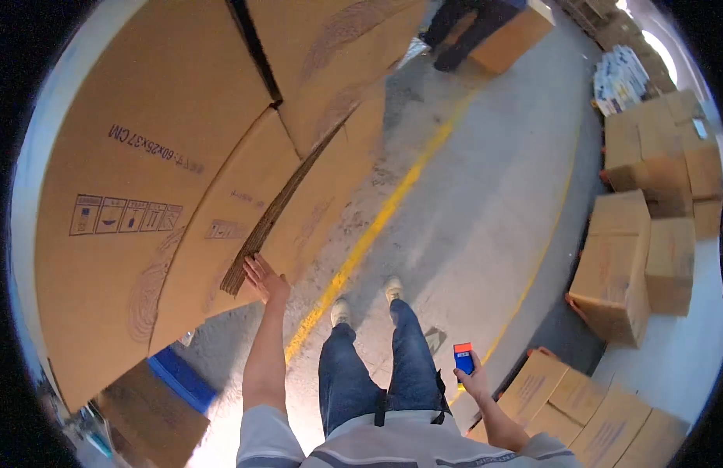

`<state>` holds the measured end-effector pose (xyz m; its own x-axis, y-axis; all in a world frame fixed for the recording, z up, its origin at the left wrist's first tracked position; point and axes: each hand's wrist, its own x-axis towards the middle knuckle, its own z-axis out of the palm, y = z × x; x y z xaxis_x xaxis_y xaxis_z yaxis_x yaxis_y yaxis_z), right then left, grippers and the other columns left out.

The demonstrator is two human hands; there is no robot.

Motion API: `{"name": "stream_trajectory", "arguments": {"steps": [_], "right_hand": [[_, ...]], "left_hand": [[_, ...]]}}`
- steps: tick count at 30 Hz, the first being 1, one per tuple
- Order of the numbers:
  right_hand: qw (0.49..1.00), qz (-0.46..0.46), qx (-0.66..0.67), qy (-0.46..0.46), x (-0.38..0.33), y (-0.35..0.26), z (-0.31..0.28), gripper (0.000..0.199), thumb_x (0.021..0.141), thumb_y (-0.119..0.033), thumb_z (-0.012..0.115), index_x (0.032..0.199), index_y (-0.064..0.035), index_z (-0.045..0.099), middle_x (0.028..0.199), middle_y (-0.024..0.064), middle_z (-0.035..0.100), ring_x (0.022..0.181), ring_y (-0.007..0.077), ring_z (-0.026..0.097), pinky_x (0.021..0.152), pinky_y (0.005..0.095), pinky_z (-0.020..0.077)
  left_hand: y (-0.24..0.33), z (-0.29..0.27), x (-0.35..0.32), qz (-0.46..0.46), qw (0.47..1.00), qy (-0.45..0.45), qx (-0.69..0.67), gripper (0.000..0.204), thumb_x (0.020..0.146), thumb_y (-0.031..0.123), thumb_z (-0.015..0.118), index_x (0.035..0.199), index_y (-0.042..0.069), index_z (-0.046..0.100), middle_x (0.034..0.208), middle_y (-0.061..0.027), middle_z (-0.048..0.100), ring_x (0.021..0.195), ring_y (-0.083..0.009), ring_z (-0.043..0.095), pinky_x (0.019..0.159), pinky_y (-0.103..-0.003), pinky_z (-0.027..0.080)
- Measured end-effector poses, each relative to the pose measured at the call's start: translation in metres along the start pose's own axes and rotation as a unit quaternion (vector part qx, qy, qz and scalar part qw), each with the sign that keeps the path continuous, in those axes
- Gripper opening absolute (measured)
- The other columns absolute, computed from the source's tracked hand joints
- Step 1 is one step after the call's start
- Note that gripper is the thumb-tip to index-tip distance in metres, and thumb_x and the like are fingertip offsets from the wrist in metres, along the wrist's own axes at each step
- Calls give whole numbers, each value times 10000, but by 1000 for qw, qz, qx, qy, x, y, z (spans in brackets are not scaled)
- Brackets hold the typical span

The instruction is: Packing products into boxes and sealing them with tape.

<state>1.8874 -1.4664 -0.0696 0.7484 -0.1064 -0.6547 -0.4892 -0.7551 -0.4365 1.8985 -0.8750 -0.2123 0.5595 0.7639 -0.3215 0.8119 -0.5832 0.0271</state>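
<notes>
Head view, left to right: tall stack of flattened cardboard sheets [150,179] leaning over the left half, printed handling symbols on the outer face, corrugated edges showing where layers overlap. Blue pallet [182,378] peeking out beneath the stack's lower edge. Left hand [264,281] raised with arm extended, fingers spread and open, palm pressed flat against the lower corner of the stack, gripping nothing. Grey concrete floor [470,210] crossed by a yellow painted line [377,226] running diagonally from near the feet toward the top. Own legs in blue jeans and light shoes [367,300] standing beside that line. Right hand [474,382] low at the side, fingers closed around a small blue device with an orange top [463,359], held upright and well apart from the stack. Further right, closed cardboard boxes [627,265] piled along the floor's edge, more of them at lower right. Top centre, another person's dark-trousered legs [463,27] beside a carton [511,39].
</notes>
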Motion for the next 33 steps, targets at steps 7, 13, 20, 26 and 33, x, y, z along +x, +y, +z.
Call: {"name": "stream_trajectory", "arguments": {"steps": [7,13,20,26,33], "right_hand": [[984,-137,-54,-99,122,-45,-40,667,783,-258,799,1356,-73,512,1092,152,677,958,212,661,853,343,532],[965,-210,-81,-136,203,-62,-71,426,897,-198,687,1294,-69,600,1091,157,687,986,220,667,866,344,525],[959,-214,-106,-151,218,-88,-62,359,966,-270,618,1220,-17,645,1097,117,699,974,164,642,850,307,505],[963,-179,46,-197,224,-120,-15,441,926,-325,685,1232,-10,643,1089,68,667,957,118,603,834,262,485],[966,-88,74,-233,241,-171,106,382,857,-379,745,1018,-37,689,889,25,658,754,104,599,653,250,482]], "left_hand": [[34,-4,-33,-39,996,72,-29,863,831,259,694,1492,-45,228,1566,-268,183,1459,-415,178,1190,-501,161],[76,2,-28,-19,992,-101,-79,407,842,268,661,1187,71,571,1034,-242,667,988,-426,636,866,-512,510],[90,63,-124,116,974,-108,-161,393,858,173,595,1250,137,596,1061,-195,681,952,-398,658,828,-519,525],[9,73,-329,-5,944,-256,-209,468,881,160,583,1347,155,538,1298,-172,587,1111,-361,611,916,-484,508],[-58,128,-407,13,928,-203,-313,626,860,374,692,1391,104,503,1369,-217,519,1251,-405,505,1033,-477,437]]}}
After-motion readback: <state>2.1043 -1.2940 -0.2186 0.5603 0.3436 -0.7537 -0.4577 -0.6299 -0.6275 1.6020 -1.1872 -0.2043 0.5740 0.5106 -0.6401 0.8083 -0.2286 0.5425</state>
